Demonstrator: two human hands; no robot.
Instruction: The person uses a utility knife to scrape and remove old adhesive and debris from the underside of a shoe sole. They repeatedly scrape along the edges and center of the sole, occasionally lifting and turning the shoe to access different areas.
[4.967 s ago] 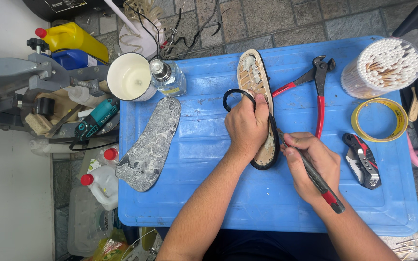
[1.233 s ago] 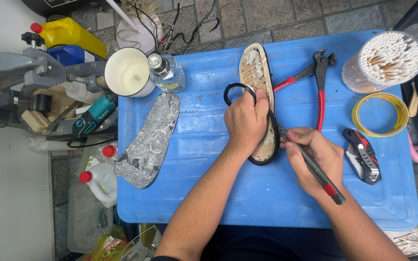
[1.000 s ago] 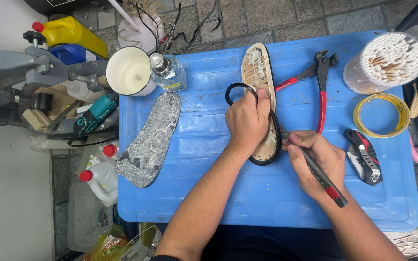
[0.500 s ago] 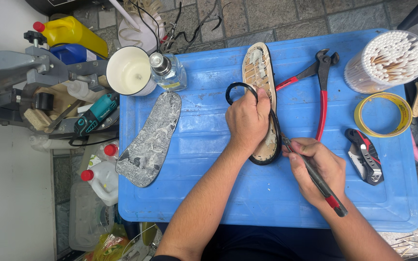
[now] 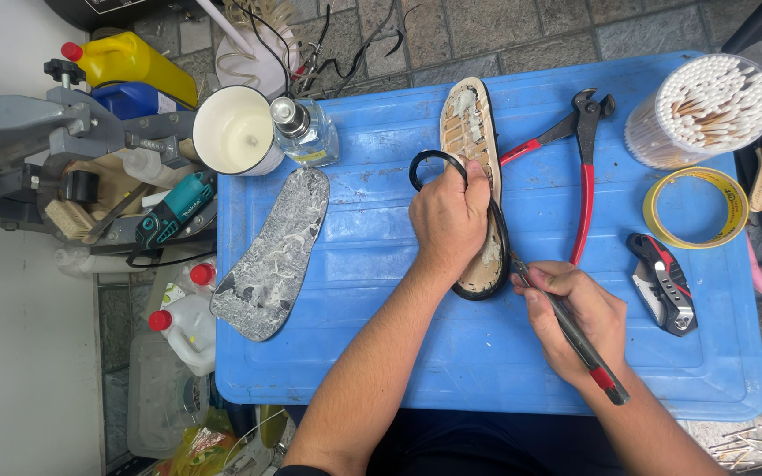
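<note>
The shoe sole (image 5: 472,132) lies lengthwise near the middle of the blue plastic bench (image 5: 381,353), inner face up. Its surface is tan, rough and patched with pale glue residue; a black rim strip (image 5: 497,238) runs along its edge and loops free at the upper left.

The left hand (image 5: 448,216) presses flat on the sole's lower half, fingers curled over the rim, pinning it to the bench. The right hand (image 5: 575,313) is closed in a pen-like grip around a slim dark hand tool (image 5: 575,335) with a red band near its end. The tool tip meets the sole's lower right edge, where rim and sole join.

Judged step: working the rim seam at the heel end. The next move calls for steady downward pressure from the left hand and a controlled tip angle along the seam.

A second sole (image 5: 273,256), grey, mottled and flat, lies to the left. Red-handled pincers (image 5: 582,194) lie just right of the sole. Farther right are a tape roll (image 5: 654,207), a folding knife (image 5: 663,282) and a tub of cotton swabs (image 5: 707,106).
</note>
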